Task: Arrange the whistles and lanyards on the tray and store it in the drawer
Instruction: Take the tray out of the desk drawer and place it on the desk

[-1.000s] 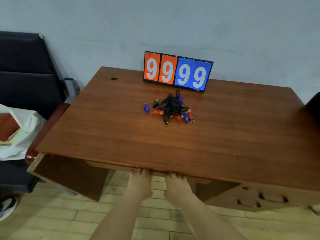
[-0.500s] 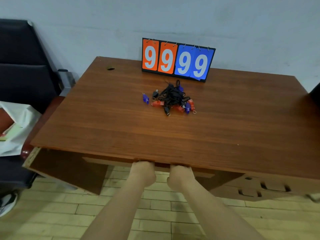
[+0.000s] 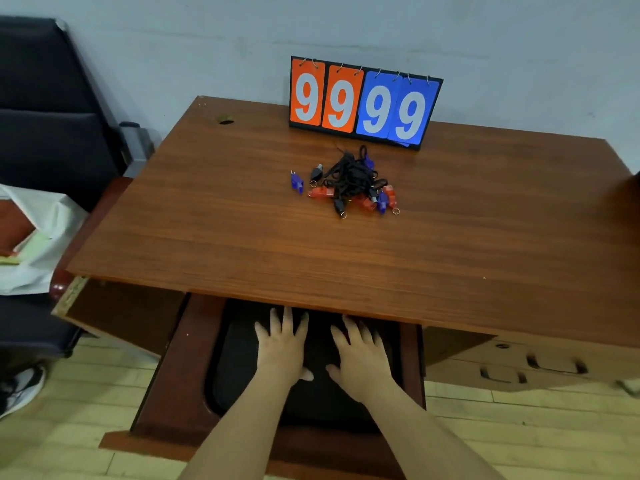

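Note:
A tangle of black lanyards (image 3: 349, 176) with red, blue and black whistles lies on the wooden desk (image 3: 242, 237), in front of the scoreboard. One blue whistle (image 3: 297, 182) lies apart to its left. Below the desk's front edge the centre drawer (image 3: 173, 382) stands pulled out. A black tray (image 3: 235, 368) lies inside it. My left hand (image 3: 282, 344) and my right hand (image 3: 360, 355) rest flat on the tray, fingers spread and pointing under the desk top.
A flip scoreboard (image 3: 363, 102) reading 9999 stands at the desk's back edge. A black chair (image 3: 45, 109) and a white bag (image 3: 38, 237) sit to the left. Smaller drawers with handles (image 3: 533, 368) are at the right. A shoe (image 3: 20, 389) is on the floor.
Both hands were gripping the drawer front under the desk edge. The drawer has since slid out towards me, and both hands now lie flat on the black tray inside it.

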